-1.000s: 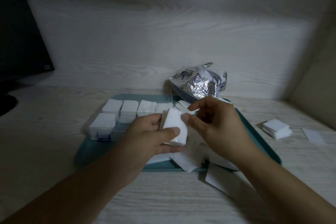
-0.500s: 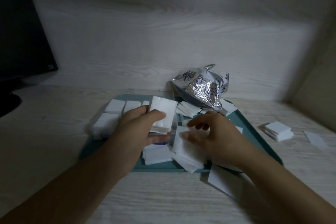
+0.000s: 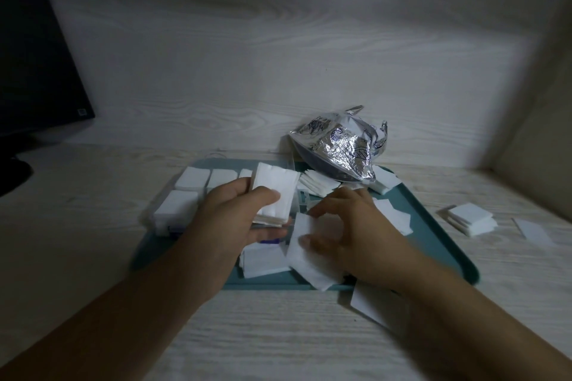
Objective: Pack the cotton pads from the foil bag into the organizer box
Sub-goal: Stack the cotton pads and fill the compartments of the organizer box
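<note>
Left hand gripping, right hand pinching.

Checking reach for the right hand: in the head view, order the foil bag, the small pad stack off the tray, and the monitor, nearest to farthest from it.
From the right hand:
1. Foil bag, just behind it at the tray's back edge.
2. Small pad stack, off the tray on the table to its right.
3. Monitor, far left at the table's back corner.
</note>
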